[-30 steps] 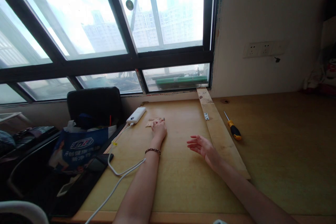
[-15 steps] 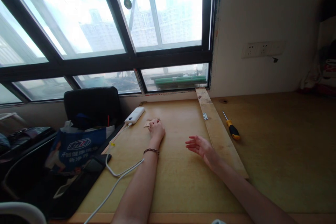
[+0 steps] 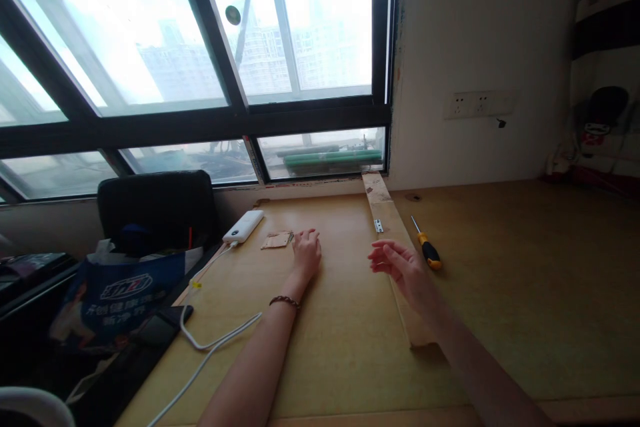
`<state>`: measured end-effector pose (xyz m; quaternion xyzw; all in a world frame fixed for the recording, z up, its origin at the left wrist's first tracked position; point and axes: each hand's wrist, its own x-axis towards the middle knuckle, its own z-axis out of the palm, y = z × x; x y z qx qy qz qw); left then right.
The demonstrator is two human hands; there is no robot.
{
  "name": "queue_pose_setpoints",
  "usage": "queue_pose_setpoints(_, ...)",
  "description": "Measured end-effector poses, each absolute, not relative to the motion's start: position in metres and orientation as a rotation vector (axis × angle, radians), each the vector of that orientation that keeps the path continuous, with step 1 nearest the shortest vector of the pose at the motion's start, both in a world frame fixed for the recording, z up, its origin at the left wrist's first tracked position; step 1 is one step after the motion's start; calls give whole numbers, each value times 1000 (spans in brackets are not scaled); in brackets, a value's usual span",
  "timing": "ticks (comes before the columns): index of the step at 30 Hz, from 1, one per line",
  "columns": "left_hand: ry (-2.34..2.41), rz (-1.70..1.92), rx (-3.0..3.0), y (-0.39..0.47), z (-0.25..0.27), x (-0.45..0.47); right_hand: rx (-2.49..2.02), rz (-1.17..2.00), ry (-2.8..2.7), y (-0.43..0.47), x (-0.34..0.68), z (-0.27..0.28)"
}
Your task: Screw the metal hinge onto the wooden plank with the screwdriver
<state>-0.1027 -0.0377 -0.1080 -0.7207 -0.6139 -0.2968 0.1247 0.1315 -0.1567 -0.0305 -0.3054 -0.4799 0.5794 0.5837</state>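
Observation:
My left hand (image 3: pixel 307 253) is just right of a small flat tan piece (image 3: pixel 275 241), with small dark bits along that piece's right edge. Its fingers are bent down and drawn together; whatever they pinch is hidden or too small to name. My right hand (image 3: pixel 400 270) hovers over the long wooden board (image 3: pixel 395 230), fingers loosely curved and apart, holding nothing that I can see. A small metal hinge plate (image 3: pixel 379 225) lies on the board's left edge, beyond my right hand. To the board's right rests a yellow and black screwdriver (image 3: pixel 428 248).
A white power bank (image 3: pixel 244 226) with a white cable (image 3: pixel 220 342) lies along the table's left edge. Left of the table stands a black chair (image 3: pixel 157 203) with a blue bag (image 3: pixel 120 300). The window and wall sockets (image 3: pixel 480 104) are behind the table (image 3: pixel 510 293).
My left hand has moved right, off the tan piece, which now shows more fully. My right hand has moved over the board, its fingers more curled. The view has turned slightly right.

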Motion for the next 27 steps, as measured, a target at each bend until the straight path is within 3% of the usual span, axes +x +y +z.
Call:
queue_pose_setpoints(6,-1584,-935,-2225,-45,-107,-86,-1502,198,-1404,-122,216,-59)
queue_pose_setpoints(8,-1532,-949,-2249,-48,-106,-83,-1671,-11,-1524,-114,233,-80)
queue_pose_setpoints(17,-1390,-1015,-2337,-68,-100,-68,-1891,1,-1692,-100,249,-124)
queue_pose_setpoints(27,-1359,-1115,-2421,-69,-104,-65,-1451,-110,-1059,-103,268,-97)
